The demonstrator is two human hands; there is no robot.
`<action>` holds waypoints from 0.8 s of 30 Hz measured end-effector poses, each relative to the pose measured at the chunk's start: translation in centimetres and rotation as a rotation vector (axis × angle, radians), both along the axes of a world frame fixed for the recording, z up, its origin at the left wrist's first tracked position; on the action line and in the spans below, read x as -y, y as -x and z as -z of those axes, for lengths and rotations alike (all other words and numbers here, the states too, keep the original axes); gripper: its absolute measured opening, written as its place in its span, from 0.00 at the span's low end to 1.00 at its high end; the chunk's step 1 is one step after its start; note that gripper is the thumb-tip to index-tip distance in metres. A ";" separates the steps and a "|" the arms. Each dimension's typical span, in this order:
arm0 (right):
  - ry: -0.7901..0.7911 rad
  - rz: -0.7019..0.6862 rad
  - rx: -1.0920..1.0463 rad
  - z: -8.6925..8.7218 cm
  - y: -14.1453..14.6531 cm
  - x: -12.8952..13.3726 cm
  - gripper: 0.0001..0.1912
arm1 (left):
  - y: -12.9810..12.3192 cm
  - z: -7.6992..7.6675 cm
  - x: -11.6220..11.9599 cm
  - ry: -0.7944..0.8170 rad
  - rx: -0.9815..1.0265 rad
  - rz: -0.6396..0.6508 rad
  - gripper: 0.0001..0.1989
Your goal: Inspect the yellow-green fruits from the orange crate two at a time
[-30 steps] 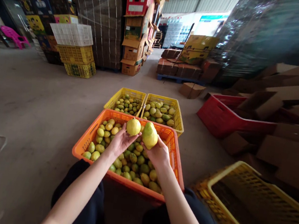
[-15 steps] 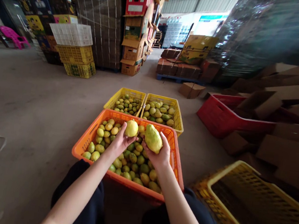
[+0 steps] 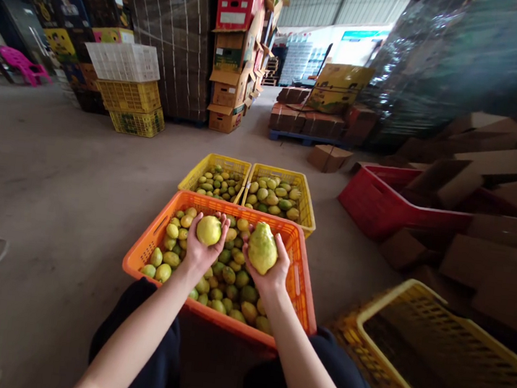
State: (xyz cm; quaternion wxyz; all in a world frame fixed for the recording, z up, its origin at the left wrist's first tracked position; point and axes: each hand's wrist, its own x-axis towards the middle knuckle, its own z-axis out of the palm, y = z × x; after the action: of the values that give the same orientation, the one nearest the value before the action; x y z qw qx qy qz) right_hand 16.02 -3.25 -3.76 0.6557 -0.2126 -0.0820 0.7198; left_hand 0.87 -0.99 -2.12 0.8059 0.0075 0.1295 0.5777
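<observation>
In my left hand (image 3: 203, 247) rests a rounded yellow lemon (image 3: 209, 231), cupped in the palm with the fingers curled around it. My right hand (image 3: 273, 270) grips a larger, knobbly, pear-shaped yellow-green lemon (image 3: 262, 250), its narrow end pointing up. Both hands are held above an orange plastic crate (image 3: 162, 223) filled with many yellow and green lemons (image 3: 224, 291). Between my knees, the crate sits tilted slightly in view; my forearms hide part of its near side.
Two yellow crates (image 3: 284, 171) of similar fruit adjoin the orange crate's far side. At right are a yellow crate (image 3: 402, 347), a red crate (image 3: 387, 209) and loose cardboard (image 3: 508, 253). Stacked cartons (image 3: 230, 54) and a loaded pallet (image 3: 313, 122) stand farther back.
My left hand has moved left and down, turning palm up beneath its lemon. My right hand has lowered slightly, and its lemon has turned more upright.
</observation>
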 end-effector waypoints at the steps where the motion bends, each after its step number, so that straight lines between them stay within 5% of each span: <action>1: 0.010 0.001 -0.010 0.1 0.1 0.0 0.14 | -0.1 0.1 -0.1 0.004 0.012 -0.033 0.14; 11: 0.064 -0.046 -0.054 0.4 1.0 0.1 0.15 | -0.2 0.4 -0.1 0.075 -0.003 -0.068 0.16; 17: 0.059 0.020 -0.048 0.5 0.6 0.1 0.14 | 0.1 2.3 -0.9 0.120 -0.148 -0.141 0.14; 20: 0.072 0.068 -0.056 0.2 0.0 0.1 0.14 | -0.8 3.9 0.0 -0.070 -0.661 0.113 0.12; 22: 0.077 0.096 -0.073 -0.3 -0.8 0.1 0.13 | -1.4 5.2 1.4 -0.321 -1.033 0.439 0.12; 24: 0.072 0.125 -0.091 -1.0 -1.7 0.2 0.13 | -1.8 6.8 3.4 -0.458 -1.177 0.754 0.10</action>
State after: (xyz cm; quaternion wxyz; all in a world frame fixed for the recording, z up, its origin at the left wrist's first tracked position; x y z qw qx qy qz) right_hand 17.72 -3.48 -2.75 0.6942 -0.2077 -0.0127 0.6891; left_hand 2.68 -4.43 -8.89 0.7251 0.5286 0.4055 0.1744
